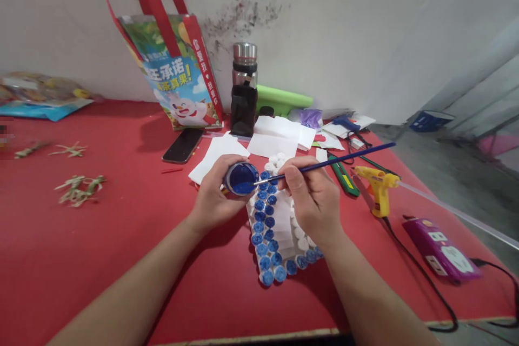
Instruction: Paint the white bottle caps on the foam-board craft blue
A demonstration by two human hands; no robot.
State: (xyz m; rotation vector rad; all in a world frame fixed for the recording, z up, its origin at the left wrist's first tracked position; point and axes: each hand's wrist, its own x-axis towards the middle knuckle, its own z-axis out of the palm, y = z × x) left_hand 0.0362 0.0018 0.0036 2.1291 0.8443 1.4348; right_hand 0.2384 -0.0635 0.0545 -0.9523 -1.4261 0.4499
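Note:
My left hand [219, 194] is wrapped round a small jar of blue paint [242, 178], its mouth tilted toward me. My right hand [312, 194] pinches a paintbrush [336, 160] with a long blue handle, and the brush tip is at the jar's rim. Beneath both hands lies a frame of small round discs [265, 248]. The discs along its left and lower sides are blue, while those at the top and right are white. My right hand and forearm hide part of the frame's right side.
A yellow hot glue gun [378, 186], a green utility knife [344, 175] and a purple box with a cord [441, 251] lie at the right. Behind are a phone [183, 145], a bottle [244, 92], a shopping bag [178, 75] and white papers [273, 138]. Woven straw pieces [81, 190] lie left.

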